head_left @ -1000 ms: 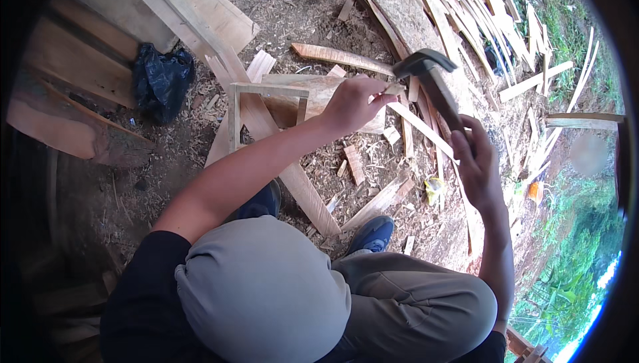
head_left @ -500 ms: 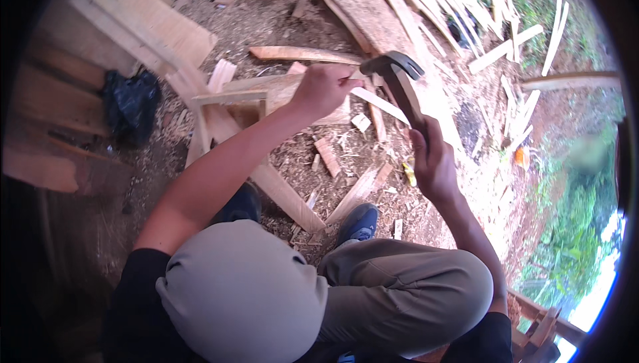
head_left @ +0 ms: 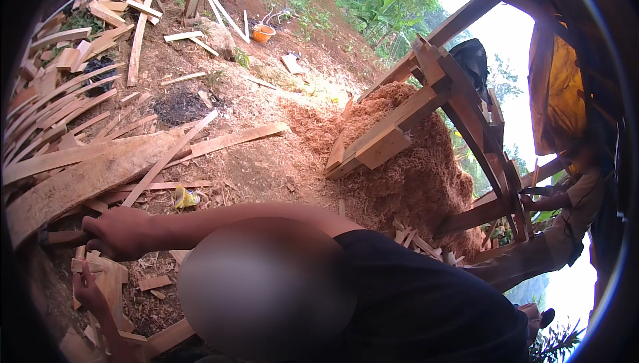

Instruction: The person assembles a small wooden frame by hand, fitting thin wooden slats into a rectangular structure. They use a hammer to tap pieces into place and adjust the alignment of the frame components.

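At the left edge, my right hand (head_left: 120,231) is closed round the handle of a hammer (head_left: 66,238). The hammer's dark head lies near the picture's dark rim and shows only in part. Just below it, my left hand (head_left: 91,294) has its fingers bent together beside a small wooden piece (head_left: 86,265) on a pale wooden frame (head_left: 112,286). Whatever those fingers pinch is too small to make out. My right forearm stretches across the lower middle, above the left hand.
Sawn planks and offcuts (head_left: 66,107) lie heaped at the left, with a broad board (head_left: 93,183) nearer. A large shavings pile (head_left: 413,183) rests against a timber structure (head_left: 399,123). Another person (head_left: 566,213) works at the far right. An orange bucket (head_left: 263,33) stands farther off.
My view has swung to the right, so both hands now appear at the lower left. The hammer remains in my right hand; the shavings pile and other person have come into view.
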{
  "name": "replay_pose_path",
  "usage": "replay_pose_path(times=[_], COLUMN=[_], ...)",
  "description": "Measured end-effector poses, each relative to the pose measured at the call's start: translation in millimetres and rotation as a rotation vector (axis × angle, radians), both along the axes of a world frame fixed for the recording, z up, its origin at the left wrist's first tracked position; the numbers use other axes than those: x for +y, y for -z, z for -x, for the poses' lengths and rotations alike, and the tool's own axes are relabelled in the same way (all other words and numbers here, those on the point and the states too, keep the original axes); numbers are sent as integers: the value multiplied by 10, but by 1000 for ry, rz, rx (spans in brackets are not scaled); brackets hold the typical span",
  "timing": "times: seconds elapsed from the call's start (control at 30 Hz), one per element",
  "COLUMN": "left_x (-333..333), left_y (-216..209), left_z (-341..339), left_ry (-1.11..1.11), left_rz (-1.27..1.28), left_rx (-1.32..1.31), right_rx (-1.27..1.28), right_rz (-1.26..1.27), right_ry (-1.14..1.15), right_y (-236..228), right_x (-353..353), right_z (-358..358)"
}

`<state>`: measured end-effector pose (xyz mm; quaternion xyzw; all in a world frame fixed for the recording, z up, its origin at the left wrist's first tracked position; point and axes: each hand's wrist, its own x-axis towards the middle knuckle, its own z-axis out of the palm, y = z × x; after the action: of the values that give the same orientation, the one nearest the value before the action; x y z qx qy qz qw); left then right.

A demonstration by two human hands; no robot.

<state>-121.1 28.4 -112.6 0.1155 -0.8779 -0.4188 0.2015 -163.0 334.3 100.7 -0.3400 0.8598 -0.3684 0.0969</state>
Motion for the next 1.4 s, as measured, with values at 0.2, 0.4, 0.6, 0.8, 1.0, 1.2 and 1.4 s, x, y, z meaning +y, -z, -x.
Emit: replay_pose_path(times=[0.2, 0.4, 0.6, 0.8, 1.0, 1.2, 1.4], left_x=[-124, 361, 220, 331, 226, 267, 223], left_y=[-292, -748, -756, -778, -750, -779, -739], left_z=[-95, -108, -269, -193, -183, -169, -185], left_ry=[-77, -98, -135, -103, -90, -93, -71], left_rz=[-69, 113, 22, 36, 105, 70, 83], left_rx=[265, 287, 252, 305, 273, 245, 212], right_rx=[20, -58, 29, 176, 149, 166, 238], right_rz=[-9, -28, -10, -116, -119, -235, 71], right_ry=[-109, -4, -14, -61, -34, -139, -11], right_y=[10, 272, 6, 84, -67, 161, 32], right_x=[-397, -356, -511, -380, -449, -403, -440], right_z=[179, 155, 0, 45, 54, 94, 9])
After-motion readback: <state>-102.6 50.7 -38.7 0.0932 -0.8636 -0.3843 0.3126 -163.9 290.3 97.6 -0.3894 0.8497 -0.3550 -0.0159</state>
